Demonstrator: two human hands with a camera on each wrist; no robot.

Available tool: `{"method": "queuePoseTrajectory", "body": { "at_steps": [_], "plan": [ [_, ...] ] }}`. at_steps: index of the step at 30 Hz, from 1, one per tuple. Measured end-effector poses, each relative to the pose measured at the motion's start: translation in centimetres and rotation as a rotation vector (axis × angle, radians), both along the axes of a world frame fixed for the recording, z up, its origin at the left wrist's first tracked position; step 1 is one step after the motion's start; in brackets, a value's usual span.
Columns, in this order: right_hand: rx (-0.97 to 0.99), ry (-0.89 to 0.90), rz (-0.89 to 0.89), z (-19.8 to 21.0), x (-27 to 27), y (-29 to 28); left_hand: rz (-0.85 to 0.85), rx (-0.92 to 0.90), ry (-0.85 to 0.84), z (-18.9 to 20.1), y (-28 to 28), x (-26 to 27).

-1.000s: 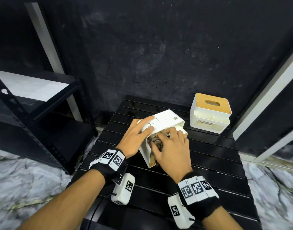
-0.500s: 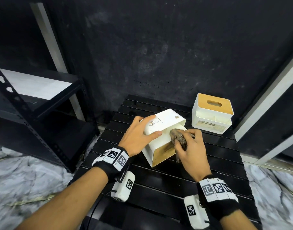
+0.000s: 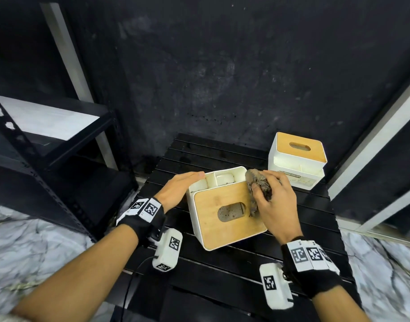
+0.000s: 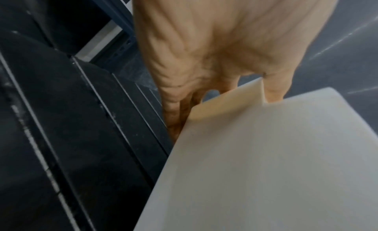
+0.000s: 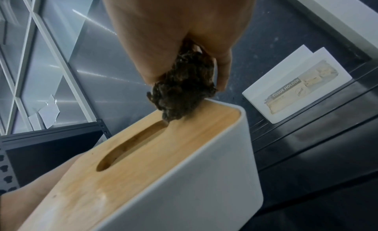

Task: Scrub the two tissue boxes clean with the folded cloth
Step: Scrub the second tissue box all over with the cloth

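In the head view the near tissue box, white with a wooden lid, stands at the centre of the frame on the black slatted desk. An oval slot opens in the middle of the lid, and behind the lid, toward the upper part of the box, small white compartments are open to view.

The left hand lies against the box's left wall, fingers straight and together, their tips reaching the far left corner. In the left wrist view the left hand has its fingers down the outside of the white wall and the thumb over the rim, resting inside; that picture is blurred.

The right hand sits at the box's right edge, fingers curled round the folded cloth, a dark brownish, bunched wad. The cloth touches the lid's right side, just beside the slot. From the right wrist view the cloth hangs out below the closed right hand and its lower end presses on the wood at the end of the slot.

The second tissue box stands upright at the upper right of the desk, well apart from both hands, lid on; in the right wrist view its label reads "TISSUE HOLDER". A black metal shelf rack fills the left of the frame, over marble-patterned floor
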State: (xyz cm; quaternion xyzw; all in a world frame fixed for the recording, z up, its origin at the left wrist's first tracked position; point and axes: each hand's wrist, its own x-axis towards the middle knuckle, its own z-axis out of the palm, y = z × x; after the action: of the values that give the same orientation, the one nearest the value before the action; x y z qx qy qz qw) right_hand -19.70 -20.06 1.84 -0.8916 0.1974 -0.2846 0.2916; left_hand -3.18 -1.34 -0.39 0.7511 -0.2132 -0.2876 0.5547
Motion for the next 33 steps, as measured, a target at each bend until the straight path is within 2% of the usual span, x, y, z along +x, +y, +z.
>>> {"method": "queuePoseTrajectory", "body": {
  "at_steps": [8, 17, 21, 24, 26, 28, 30, 33],
  "plan": [
    [-0.015, 0.090, 0.046, -0.9, 1.5, 0.2, 0.148, -0.030, 0.160, -3.2, -0.9, 0.4],
    [0.028, 0.211, -0.013, -1.8, 2.4, 0.2, 0.166, 0.000, 0.265, -8.1, -1.0, 1.4],
    [0.012, 0.241, -0.015, -1.9, 2.4, 0.4, 0.170, -0.046, 0.258, -6.6, -1.1, -0.2],
    [-0.022, 0.270, -0.019, -1.5, 2.4, 0.6, 0.218, -0.212, 0.203, -4.8, -0.3, -1.4],
    [-0.057, 0.303, -0.014, -1.1, 2.3, 0.7, 0.163, -0.281, 0.080, -3.8, 1.0, -2.2],
    [-0.124, 0.339, -0.024, -1.0, 2.3, 0.9, -0.007, -0.229, -0.033, -3.5, 2.7, -3.0],
    [-0.189, 0.346, -0.026, -1.0, 2.4, 1.2, -0.163, -0.088, -0.135, -4.0, 3.9, -3.6],
    [-0.213, 0.357, 0.027, -1.3, 2.5, 1.8, -0.184, 0.005, -0.250, -4.4, 3.9, -4.1]
  ]
}}
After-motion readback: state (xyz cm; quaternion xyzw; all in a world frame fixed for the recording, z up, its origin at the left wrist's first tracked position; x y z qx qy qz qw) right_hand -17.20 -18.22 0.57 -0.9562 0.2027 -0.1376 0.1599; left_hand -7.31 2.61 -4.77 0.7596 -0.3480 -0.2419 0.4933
